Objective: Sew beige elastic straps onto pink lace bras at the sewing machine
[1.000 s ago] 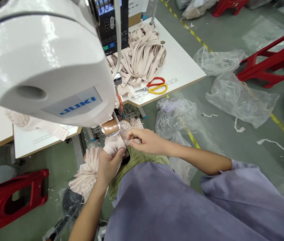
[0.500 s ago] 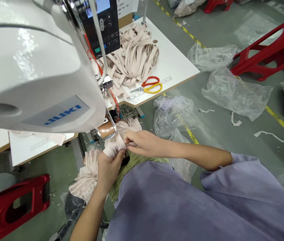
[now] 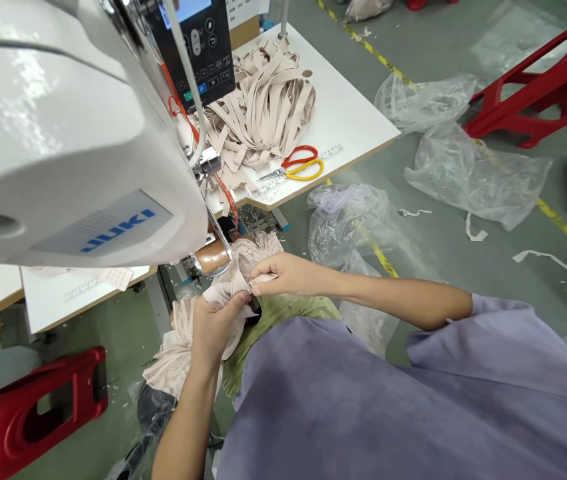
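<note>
Just in front of the white sewing machine [image 3: 63,153], my left hand [image 3: 216,323] is closed on a pale pink fabric piece [image 3: 231,283], thumb on top. My right hand [image 3: 283,275] pinches a narrow strip end [image 3: 265,280] at the right side of that fabric; whether the strip is joined to it I cannot tell. Both hands are close together below the machine's metal guard [image 3: 224,257]. Gathered pale lace fabric [image 3: 178,353] hangs to the left of my left hand, and more lace [image 3: 266,245] lies behind my right hand.
On the white table [image 3: 343,113] lie a heap of beige strips [image 3: 268,100] and scissors with red and yellow handles [image 3: 303,163]. Red stools [image 3: 528,87] stand at the right and lower left. Clear plastic bags [image 3: 478,173] and scraps litter the floor.
My right hand has shifted slightly up, and a strip end now shows in its fingers. The fabric in my left hand looks more opened out. The view has shifted a little.
</note>
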`<state>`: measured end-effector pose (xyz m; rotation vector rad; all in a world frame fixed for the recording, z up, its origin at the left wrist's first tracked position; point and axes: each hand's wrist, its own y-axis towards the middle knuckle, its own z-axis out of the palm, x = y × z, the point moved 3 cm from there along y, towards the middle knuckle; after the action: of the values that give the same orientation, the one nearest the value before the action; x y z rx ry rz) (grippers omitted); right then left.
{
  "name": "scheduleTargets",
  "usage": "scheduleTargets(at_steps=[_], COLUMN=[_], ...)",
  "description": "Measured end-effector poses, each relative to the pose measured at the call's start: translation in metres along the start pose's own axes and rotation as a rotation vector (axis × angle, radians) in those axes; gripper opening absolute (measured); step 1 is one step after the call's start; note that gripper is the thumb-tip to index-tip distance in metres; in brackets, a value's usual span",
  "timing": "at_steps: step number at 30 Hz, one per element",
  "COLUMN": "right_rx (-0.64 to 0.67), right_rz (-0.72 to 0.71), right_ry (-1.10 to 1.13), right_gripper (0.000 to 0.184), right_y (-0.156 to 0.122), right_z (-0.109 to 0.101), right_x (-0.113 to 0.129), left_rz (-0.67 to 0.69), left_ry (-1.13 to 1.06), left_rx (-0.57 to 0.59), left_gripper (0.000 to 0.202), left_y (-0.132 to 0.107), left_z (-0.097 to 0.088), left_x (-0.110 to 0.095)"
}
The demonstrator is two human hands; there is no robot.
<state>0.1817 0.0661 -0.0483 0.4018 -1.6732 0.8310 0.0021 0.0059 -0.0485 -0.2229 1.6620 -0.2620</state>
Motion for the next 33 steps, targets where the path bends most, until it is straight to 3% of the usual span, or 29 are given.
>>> scheduleTargets(at_steps=[4,11,14,18,21,22,24,26,28,31,33], right_rx=[-0.064,-0.148,-0.051,0.088,0.268,0.332,0.39,0.313,0.182,0.107,0.107], right_rz=[-0.013,-0.195,-0.125,-0.016,0.003,-0.009,-0.075,-0.177,-0.262,-0.299,-0.304], right_ry=[-0.025,-0.293,-0.15,0.117,0.189,0.151,-0.033,-0.306,-0.536,-0.683,-0.704], right_gripper=[0.017,0.016,0.016,0.022,0.025,0.026,0.022,0.011,0.007,0.008,0.009], right_y=[0.0,0.001,0.004,0.011,0.017,0.02,0.028,0.039,0.049,0.057,0.059], right_z=[0.003,0.005,-0.002,-0.009,-0.007,-0.006,-0.007,-0.012,-0.018,-0.021,-0.021], right_x=[0.0,0.014,0.025,0.046,0.068,0.075,0.089,0.098,0.104,0.105,0.106], left_rz=[-0.023,0.005,0.025,0.175,0.201,0.233,0.426,0.691,0.864,0.954,0.972], left_ry=[-0.109,-0.263,-0.377,-0.721,-0.82,-0.778,-0.605,-0.284,0.179,0.854,1.1], left_rx=[-0.053,-0.143,-0.128,-0.27,-0.223,-0.191,-0.2,-0.286,-0.292,-0.156,-0.112], left_gripper=[0.021,0.022,0.03,0.065,0.086,0.085,0.077,0.07,0.07,0.078,0.081], left_y=[0.003,-0.001,-0.01,-0.026,-0.033,-0.034,-0.034,-0.033,-0.026,-0.008,0.005], left_z=[0.003,0.012,0.007,0.002,0.012,0.013,0.005,-0.015,-0.034,-0.051,-0.058], left_x=[0.005,0.001,0.012,0.034,0.035,0.031,0.017,0.005,0.001,0.008,0.015])
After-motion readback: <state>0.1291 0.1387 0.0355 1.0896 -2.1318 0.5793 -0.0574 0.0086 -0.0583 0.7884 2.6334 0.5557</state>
